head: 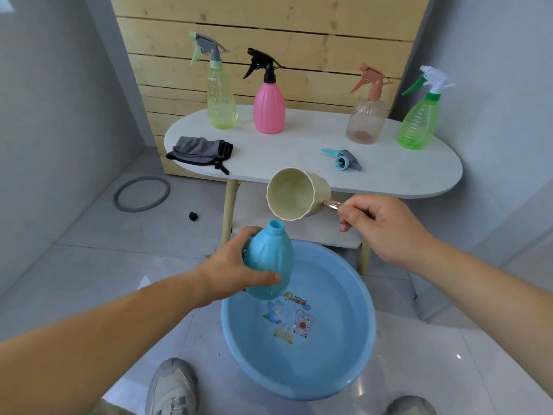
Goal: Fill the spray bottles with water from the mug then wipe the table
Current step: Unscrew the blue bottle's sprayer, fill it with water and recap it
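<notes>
Two hands held an uncapped blue bottle [270, 262] and a tipped mug [296, 194] above a blue basin [369, 330] on the floor.
The left hand [230, 265] had its fingers [245, 235] and thumb wrapped round the bottle, neck up just below the mug's rim. The right hand [380, 226] pinched the mug's handle in curled fingers [347, 217]. Four capped spray bottles stood on the white worktop [299, 145] behind, beside a grey cloth [200, 151] and a loose blue spray head [344, 159].

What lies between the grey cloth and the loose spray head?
Only bare table; the head view shows nothing between the grey cloth and the loose spray head.
</notes>
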`<state>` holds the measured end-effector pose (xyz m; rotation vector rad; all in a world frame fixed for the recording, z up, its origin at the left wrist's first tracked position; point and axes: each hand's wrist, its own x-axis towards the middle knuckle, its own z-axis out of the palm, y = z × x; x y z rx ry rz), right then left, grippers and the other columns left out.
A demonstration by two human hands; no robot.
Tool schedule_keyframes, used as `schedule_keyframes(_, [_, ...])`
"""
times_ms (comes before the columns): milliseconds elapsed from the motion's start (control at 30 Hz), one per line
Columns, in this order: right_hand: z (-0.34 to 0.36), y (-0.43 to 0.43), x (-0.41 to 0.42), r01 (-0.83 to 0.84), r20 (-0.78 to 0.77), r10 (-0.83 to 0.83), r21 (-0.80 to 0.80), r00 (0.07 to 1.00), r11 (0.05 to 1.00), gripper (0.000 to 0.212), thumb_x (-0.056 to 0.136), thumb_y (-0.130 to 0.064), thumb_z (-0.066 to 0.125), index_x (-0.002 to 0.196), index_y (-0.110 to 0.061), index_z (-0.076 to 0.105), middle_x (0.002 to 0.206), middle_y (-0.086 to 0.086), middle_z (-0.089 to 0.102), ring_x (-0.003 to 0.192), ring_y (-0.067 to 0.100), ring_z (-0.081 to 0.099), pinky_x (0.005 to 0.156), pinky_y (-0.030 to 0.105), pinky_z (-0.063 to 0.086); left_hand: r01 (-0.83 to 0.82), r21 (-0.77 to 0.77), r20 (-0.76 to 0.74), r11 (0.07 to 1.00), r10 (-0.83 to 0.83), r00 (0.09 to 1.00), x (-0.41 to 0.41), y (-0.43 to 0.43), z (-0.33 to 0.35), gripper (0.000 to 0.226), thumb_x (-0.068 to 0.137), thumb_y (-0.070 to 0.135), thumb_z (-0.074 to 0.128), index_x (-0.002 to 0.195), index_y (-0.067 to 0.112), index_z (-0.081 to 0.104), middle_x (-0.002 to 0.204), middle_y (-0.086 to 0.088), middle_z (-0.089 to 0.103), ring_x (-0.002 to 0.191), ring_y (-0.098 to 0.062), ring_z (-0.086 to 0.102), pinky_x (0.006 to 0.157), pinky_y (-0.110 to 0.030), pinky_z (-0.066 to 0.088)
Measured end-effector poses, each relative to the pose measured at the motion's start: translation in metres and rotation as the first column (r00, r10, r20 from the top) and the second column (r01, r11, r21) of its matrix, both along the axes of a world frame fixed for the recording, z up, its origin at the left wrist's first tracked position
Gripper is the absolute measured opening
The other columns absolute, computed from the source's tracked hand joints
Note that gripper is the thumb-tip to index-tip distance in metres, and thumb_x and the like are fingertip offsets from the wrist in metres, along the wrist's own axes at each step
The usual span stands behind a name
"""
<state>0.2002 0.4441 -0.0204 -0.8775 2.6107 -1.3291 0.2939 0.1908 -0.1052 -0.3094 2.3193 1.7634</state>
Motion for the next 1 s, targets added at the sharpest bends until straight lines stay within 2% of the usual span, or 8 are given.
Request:
schedule_keyframes(233, [-0.001,0.002,-0.002,0.013,-0.012,-0.013,0.008,1.0,1.0,0.028,0.097,-0.018,0.057,0.071,-0.022,0.065,0.073,-0.005,0.07,0.053,0.004,0.039,0.054,0.016,0.034,0.0,0.054,-0.014,0.999,0.001,1.0,-0.005,0.008,-0.002,0.079,0.074,0.014,0.092,0.136,0.037,0.049,0.119,-0.001,0.067,0.105,-0.02,0.072,0.081,-0.043,0.065])
schedule_keyframes(400, [0.001,0.002,-0.002,0.012,-0.028,-0.013,-0.016,1.0,1.0,0.029,0.097,-0.017,0.057,0.07,-0.024,0.064,0.063,-0.02,0.063,0.049,0.002,0.039,0.051,0.012,0.033,-0.003,0.063,-0.019,0.998,0.005,1.0,-0.009,0.01,-0.004,0.079,0.074,0.014,0.092,0.136,0.036,0.048,0.12,-0.002,0.067,0.106,-0.022,0.072,0.081,-0.046,0.065])
schedule_keyframes(600, [0.002,0.004,-0.004,0.003,-0.067,-0.004,-0.017,0.998,1.0,0.029,0.097,-0.016,0.058,0.07,-0.024,0.064,0.06,-0.024,0.06,0.051,0.002,0.042,0.052,0.011,0.033,-0.005,0.067,-0.016,0.998,0.006,1.0,-0.011,0.011,-0.005,0.079,0.074,0.015,0.092,0.136,0.035,0.049,0.12,-0.002,0.066,0.107,-0.023,0.071,0.081,-0.046,0.065])
schedule_keyframes(733, [0.002,0.006,-0.005,-0.005,-0.079,0.004,-0.013,0.997,1.0,0.027,0.097,-0.016,0.058,0.071,-0.022,0.064,0.064,-0.02,0.062,0.056,-0.003,0.049,0.057,0.008,0.036,-0.007,0.057,-0.019,0.998,0.008,1.0,-0.011,0.012,-0.006,0.078,0.074,0.016,0.092,0.135,0.035,0.049,0.12,-0.001,0.066,0.107,-0.022,0.071,0.08,-0.043,0.065])
schedule_keyframes(867, [0.004,0.006,-0.005,-0.016,-0.097,0.014,-0.019,0.995,1.0,0.027,0.096,-0.014,0.058,0.072,-0.024,0.064,0.071,-0.007,0.067,0.064,-0.006,0.056,0.064,0.006,0.038,-0.012,0.056,-0.022,0.998,0.013,1.0,-0.013,0.013,-0.006,0.079,0.073,0.017,0.093,0.136,0.036,0.048,0.12,-0.001,0.066,0.107,-0.023,0.071,0.08,-0.044,0.065])
schedule_keyframes(1000, [0.004,0.005,-0.005,-0.023,-0.12,0.02,-0.022,0.993,0.999,0.025,0.096,-0.011,0.059,0.073,-0.019,0.065,0.071,-0.006,0.065,0.064,-0.008,0.056,0.064,0.004,0.037,-0.018,0.058,-0.022,0.998,0.02,1.0,-0.014,0.013,-0.006,0.081,0.073,0.017,0.093,0.137,0.036,0.048,0.12,0.0,0.066,0.107,-0.022,0.071,0.08,-0.043,0.065])
